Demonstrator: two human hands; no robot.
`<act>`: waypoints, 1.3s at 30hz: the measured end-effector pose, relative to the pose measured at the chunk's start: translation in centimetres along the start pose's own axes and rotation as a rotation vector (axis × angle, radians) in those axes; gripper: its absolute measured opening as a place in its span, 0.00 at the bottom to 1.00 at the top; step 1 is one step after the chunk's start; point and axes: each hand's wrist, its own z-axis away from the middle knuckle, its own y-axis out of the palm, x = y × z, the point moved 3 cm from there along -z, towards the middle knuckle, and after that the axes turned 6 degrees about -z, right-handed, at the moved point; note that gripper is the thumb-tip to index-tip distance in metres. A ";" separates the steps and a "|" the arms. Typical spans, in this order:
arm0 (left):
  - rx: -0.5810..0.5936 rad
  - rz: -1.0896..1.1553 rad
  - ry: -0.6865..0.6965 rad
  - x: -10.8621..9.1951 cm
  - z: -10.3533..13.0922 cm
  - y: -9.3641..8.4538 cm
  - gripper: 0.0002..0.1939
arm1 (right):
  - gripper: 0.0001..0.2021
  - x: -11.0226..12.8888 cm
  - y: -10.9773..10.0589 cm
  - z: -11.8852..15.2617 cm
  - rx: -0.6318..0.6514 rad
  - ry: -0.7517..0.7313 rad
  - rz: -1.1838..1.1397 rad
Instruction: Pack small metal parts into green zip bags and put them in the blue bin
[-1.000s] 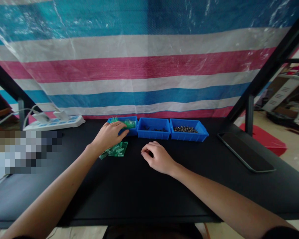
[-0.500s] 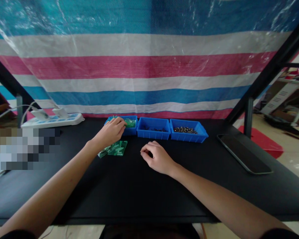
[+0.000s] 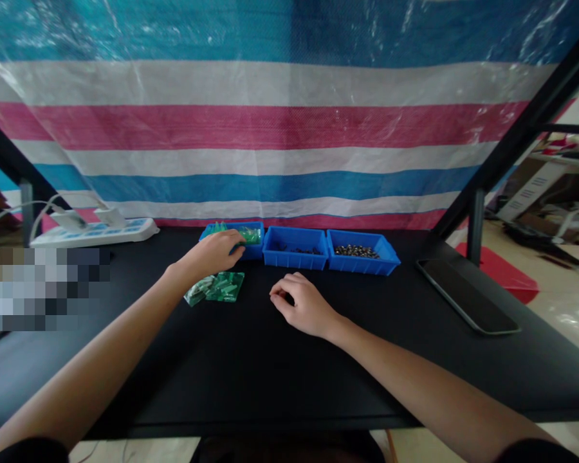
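My left hand (image 3: pixel 217 251) is at the front of the left blue bin (image 3: pixel 255 251), with its fingers bent and closed. Whatever its fingertips hold, if anything, is hidden. Inside that bin lie shiny green pieces (image 3: pixel 251 236) that look like plastic packets. Just below the hand, a small pile of green translucent packets (image 3: pixel 226 287) lies on the black table. My right hand (image 3: pixel 302 305) rests on the tabletop in front of the middle bin, thumb and forefinger pinched together. Anything between those fingers is too small or hidden to make out.
A middle blue bin (image 3: pixel 295 260) holds small dark parts, and the right blue bin (image 3: pixel 364 264) holds shiny metal parts. A phone (image 3: pixel 467 296) lies at the right. A white power strip (image 3: pixel 125 233) with plugs sits at the back left. Striped sheeting (image 3: pixel 270 128) hangs behind the table.
My left hand has drawn back slightly toward me, lower over the left bin's front, uncovering more green pieces. The right hand stays in its pinch. The view has shifted a little.
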 end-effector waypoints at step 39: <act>-0.236 -0.069 -0.115 -0.3 2.5 -1.2 0.22 | 0.05 0.1 0.1 0.0 0.045 0.004 0.038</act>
